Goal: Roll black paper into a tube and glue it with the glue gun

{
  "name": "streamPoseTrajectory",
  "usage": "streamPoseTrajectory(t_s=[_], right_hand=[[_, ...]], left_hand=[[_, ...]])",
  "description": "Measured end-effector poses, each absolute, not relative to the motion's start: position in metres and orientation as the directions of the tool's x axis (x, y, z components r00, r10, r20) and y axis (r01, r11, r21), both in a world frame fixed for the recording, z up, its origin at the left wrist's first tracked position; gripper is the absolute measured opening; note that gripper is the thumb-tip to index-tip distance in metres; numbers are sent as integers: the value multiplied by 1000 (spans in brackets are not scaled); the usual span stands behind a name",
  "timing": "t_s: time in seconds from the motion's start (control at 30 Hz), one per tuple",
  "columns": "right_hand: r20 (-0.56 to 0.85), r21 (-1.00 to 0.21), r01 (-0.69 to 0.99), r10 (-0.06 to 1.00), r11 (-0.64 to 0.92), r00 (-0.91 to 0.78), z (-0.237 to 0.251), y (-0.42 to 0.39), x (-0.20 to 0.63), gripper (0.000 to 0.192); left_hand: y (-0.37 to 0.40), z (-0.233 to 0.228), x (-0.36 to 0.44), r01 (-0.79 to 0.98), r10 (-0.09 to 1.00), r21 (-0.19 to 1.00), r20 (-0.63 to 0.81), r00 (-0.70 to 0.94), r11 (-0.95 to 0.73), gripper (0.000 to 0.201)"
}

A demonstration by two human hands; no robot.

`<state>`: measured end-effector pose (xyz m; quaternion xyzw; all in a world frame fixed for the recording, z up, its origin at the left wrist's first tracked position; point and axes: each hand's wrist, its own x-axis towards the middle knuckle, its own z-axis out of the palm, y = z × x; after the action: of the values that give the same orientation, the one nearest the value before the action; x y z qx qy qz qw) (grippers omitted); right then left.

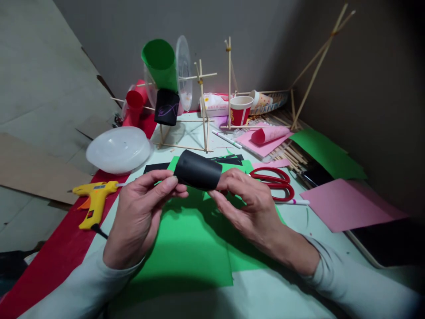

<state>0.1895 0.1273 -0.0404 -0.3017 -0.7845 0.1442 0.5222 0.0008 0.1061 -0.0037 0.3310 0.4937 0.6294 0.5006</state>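
A black paper tube (pixel 198 170) lies sideways in the air between my two hands, above sheets of green paper (pixel 195 248). My left hand (pixel 146 212) pinches its left end between thumb and fingers. At the other end, my right hand (pixel 250 206) grips the rim, with some fingertips hidden behind or inside the tube. Strips of black paper (pixel 229 159) lie just behind it on the green sheets. Close to my right hand are red-handled scissors (pixel 282 192), their blades hidden.
A yellow glue gun (pixel 96 201) rests on the left, near a white plastic bowl (pixel 118 150). Behind stand a green paper cone (pixel 161 64) and wooden stick frames (pixel 203 110). Red paper cup (pixel 241 110), pink paper (pixel 348 204) and loose sticks (pixel 292 153) are on the right.
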Motion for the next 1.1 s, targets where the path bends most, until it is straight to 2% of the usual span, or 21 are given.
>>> streamPoseTrajectory(t_s=[0.1, 0.23, 0.4, 0.63, 0.77, 0.87, 0.93, 1.0, 1.1], right_hand=[[715, -551, 320, 633, 771, -295, -40, 127, 189, 11], [698, -606, 269, 663, 749, -272, -41, 128, 188, 11], [707, -604, 250, 654, 756, -269, -41, 129, 188, 14], [707, -617, 222, 656, 755, -264, -42, 130, 188, 16], [702, -606, 224, 646, 763, -300, -41, 131, 189, 19], [666, -659, 198, 685, 726, -296, -37, 128, 188, 18], [592, -747, 151, 751, 647, -291, -32, 126, 187, 15], [464, -858, 96, 842, 504, -274, -28, 123, 186, 13], [251, -965, 14, 941, 261, -228, -26, 121, 185, 22]], left_hand=[[98, -3, 1, -73, 945, 980, 155, -289, -183, 7], [86, 2, 5, 248, 853, 889, 446, -271, -386, 14], [80, 5, 7, 412, 744, 762, 621, -246, -499, 20], [77, 3, 5, 468, 707, 696, 681, -190, -544, 28], [76, 3, 4, 460, 707, 701, 679, -198, -545, 28], [76, 2, 6, 431, 714, 725, 663, -225, -537, 26], [77, 2, 9, 384, 723, 757, 638, -264, -528, 24], [79, 2, 10, 301, 749, 814, 577, -327, -496, 23], [86, 1, 5, 150, 812, 897, 440, -383, -415, 28]])
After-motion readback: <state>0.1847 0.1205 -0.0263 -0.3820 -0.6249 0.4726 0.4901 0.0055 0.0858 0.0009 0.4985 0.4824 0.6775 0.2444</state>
